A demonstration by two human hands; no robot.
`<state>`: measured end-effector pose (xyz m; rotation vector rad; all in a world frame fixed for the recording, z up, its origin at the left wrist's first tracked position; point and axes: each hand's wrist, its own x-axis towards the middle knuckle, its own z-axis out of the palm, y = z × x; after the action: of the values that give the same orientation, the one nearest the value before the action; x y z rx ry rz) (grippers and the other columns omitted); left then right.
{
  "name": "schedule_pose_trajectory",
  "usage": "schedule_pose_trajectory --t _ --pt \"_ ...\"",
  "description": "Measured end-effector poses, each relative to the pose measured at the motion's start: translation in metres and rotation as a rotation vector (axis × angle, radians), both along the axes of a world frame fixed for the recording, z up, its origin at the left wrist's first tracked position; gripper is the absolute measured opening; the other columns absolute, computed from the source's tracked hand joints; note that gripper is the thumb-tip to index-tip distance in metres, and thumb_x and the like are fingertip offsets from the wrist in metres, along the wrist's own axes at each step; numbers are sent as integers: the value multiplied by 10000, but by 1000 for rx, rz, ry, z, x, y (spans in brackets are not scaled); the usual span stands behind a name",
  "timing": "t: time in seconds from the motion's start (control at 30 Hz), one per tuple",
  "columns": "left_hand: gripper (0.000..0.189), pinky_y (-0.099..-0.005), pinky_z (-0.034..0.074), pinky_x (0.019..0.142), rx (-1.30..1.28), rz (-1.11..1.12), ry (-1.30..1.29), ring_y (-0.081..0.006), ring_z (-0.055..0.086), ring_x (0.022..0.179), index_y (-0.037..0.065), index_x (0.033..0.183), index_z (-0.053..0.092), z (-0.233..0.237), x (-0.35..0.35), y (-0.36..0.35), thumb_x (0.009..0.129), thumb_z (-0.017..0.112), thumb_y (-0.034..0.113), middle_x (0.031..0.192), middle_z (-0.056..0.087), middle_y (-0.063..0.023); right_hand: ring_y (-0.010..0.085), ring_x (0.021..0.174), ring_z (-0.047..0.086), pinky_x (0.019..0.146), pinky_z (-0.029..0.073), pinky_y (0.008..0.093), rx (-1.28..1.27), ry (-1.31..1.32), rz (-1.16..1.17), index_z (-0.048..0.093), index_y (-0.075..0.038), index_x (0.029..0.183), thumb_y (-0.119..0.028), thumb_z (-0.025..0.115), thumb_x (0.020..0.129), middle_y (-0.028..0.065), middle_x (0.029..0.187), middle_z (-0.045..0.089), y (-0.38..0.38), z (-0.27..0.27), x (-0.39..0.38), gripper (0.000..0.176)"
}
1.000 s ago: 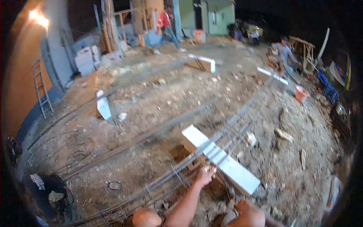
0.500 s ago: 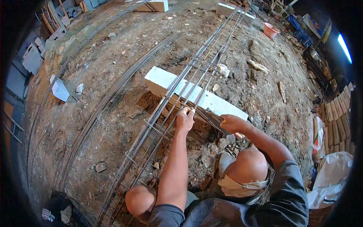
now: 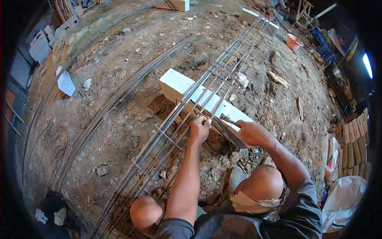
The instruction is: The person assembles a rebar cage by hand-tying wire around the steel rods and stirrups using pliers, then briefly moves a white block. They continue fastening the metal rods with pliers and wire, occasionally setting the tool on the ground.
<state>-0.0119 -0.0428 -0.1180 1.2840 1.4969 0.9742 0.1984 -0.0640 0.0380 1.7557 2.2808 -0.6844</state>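
Observation:
A long cage of steel rebar (image 3: 159, 128) with square stirrups lies across a white block (image 3: 177, 82). My left hand (image 3: 200, 129) is closed on the cage's near bar, where a stirrup crosses it just in front of the block. My right hand (image 3: 256, 134), to the right of it, is wrapped round a dark metal hand tool (image 3: 225, 118) that looks like pincers. The tool's head points left toward the cage, over the block's top. The palm hides most of its handle.
A bundle of loose bars (image 3: 131, 81) curves over the rough ground on the left. Another white block (image 3: 259, 20) supports the cage's far end, near an orange bucket (image 3: 293, 42). A white slab piece (image 3: 65, 81) stands at left; sacks (image 3: 345, 201) lie at right.
The view has shifted slightly, moving the scene. My right hand has turned, and the tool's dark head now shows above the block. My left hand stays at the same bar.

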Motion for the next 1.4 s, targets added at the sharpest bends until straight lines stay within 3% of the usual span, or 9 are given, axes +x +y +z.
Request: schedule_pose_trajectory --t 0.1,0.47,0.7,0.8,0.9,1.0,1.1,1.27,1.4 --pt "283 -429 470 726 -63 43 -65 -315 636 745 15 811 649 6 2 0 878 637 290 760 659 -175 450 873 648 789 499 521 -149 39 164 583 4 1114 -150 486 824 278 902 666 -6 12 -12 343" --pt "316 -444 494 731 54 53 38 -361 659 822 5 955 668 13 1 -2 861 662 307 882 681 -222 426 846 674 752 524 497 -84 -138 126 681 70 853 -168 557 748 297 891 660 23 -29 -19 288" --pt "320 -469 488 744 123 87 79 -386 654 857 30 963 666 7 2 -2 867 648 335 917 680 -232 439 949 637 826 482 511 -132 -133 174 625 33 1034 -256 520 870 277 970 658 35 -27 -16 348" --pt "294 -402 490 778 37 48 25 -290 649 884 -23 961 659 5 2 0 877 647 259 929 677 -209 440 951 633 820 484 514 -162 -169 184 622 30 1021 -308 539 910 270 968 660 40 -35 -12 365" --pt "396 -392 496 783 -124 14 -105 -298 657 919 -38 1018 661 11 1 1 897 630 338 992 672 -247 428 938 639 809 490 513 -158 -153 131 624 18 1006 -386 565 928 263 949 663 34 -19 -16 416" --pt "711 -434 492 905 -123 33 38 -373 624 1070 -111 1263 547 17 3 2 908 574 504 1196 605 -303 428 861 643 757 495 515 -39 -142 163 619 -28 1000 -429 579 914 236 879 661 28 -41 -4 413" --pt "719 -444 474 945 -125 71 117 -407 596 1116 -116 1271 536 23 7 2 907 579 502 1208 601 -301 382 901 670 766 520 507 -65 -301 87 656 -47 1001 -419 592 922 197 957 690 36 -39 -10 386" --pt "477 -494 450 716 -28 97 120 -388 621 790 -47 815 596 16 7 0 917 592 419 815 610 -273 320 849 701 684 568 459 51 -486 470 702 -146 987 -293 610 888 133 882 702 102 -29 -9 200" --pt "455 -484 458 696 99 180 169 -377 610 731 -47 832 605 0 13 4 915 595 400 776 610 -249 298 843 702 659 567 449 117 -582 790 714 -137 878 -250 670 795 102 841 707 152 -28 -21 147"
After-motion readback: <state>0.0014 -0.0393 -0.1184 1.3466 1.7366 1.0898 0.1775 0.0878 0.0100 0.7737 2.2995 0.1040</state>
